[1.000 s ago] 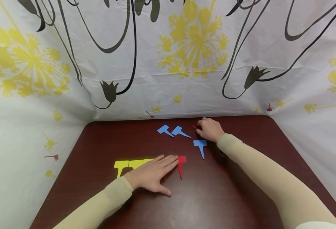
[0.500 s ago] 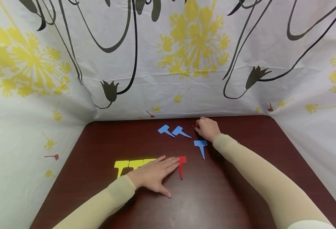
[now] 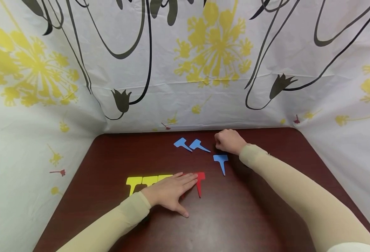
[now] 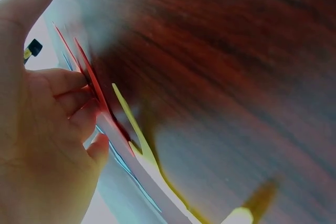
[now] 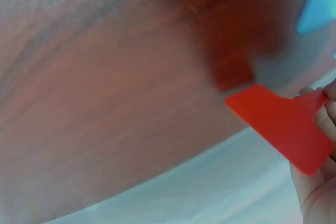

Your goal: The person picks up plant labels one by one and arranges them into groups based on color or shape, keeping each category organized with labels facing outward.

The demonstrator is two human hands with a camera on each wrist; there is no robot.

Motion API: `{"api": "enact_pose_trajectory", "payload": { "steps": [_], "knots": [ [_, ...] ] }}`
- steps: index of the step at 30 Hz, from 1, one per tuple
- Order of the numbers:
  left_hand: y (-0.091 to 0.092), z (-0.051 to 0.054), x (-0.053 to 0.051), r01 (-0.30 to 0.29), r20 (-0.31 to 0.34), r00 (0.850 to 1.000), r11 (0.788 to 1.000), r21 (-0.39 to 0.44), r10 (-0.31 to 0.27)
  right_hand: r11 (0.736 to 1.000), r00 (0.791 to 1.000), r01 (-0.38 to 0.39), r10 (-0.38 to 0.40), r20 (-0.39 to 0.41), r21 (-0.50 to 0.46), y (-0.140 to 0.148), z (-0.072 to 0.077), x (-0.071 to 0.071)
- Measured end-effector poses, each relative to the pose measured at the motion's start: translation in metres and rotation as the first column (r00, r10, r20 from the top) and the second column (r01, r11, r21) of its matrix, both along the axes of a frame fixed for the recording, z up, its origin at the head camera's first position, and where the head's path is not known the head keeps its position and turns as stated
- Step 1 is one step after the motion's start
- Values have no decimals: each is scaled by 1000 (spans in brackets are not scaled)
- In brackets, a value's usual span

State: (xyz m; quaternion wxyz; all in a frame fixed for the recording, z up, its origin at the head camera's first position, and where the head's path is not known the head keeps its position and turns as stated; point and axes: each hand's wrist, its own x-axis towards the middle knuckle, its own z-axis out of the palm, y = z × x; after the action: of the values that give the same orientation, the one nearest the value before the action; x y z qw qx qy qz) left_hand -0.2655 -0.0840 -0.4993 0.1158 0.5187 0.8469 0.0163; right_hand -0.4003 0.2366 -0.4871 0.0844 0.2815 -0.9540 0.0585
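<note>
Nearest, we see the left hand lying flat, fingers outstretched and gripping nothing, across a row showing three yellow T-shaped labels and two red T-shaped labels, one mostly covered. At two o'clock from it lies one blue label, stem toward six. Farther, between one and two, the right hand pinches a third red label by its stem, which points between one and two o'clock in the right wrist view. Between twelve and one, we count two blue labels on the counter, stems toward four.
</note>
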Motion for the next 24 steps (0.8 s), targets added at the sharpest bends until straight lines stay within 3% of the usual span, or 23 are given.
{"api": "enact_pose_trajectory", "payload": {
  "steps": [5,14,19,24],
  "knots": [
    [0,0,0,5,-9,1000,1000,-9,-5,999,999,-36,36,-31,-13,2,18,8],
    [0,-4,-1,-2,-16,1000,1000,-17,2,994,993,-106,106,45,-9,2,33,20],
    [0,-6,-2,-2,-12,1000,1000,-13,2,985,986,-154,158,51,-77,-3,40,37],
    [0,-5,-2,-6,7,1000,1000,-9,6,964,970,-241,241,-15,-114,-9,43,57]
  ]
}}
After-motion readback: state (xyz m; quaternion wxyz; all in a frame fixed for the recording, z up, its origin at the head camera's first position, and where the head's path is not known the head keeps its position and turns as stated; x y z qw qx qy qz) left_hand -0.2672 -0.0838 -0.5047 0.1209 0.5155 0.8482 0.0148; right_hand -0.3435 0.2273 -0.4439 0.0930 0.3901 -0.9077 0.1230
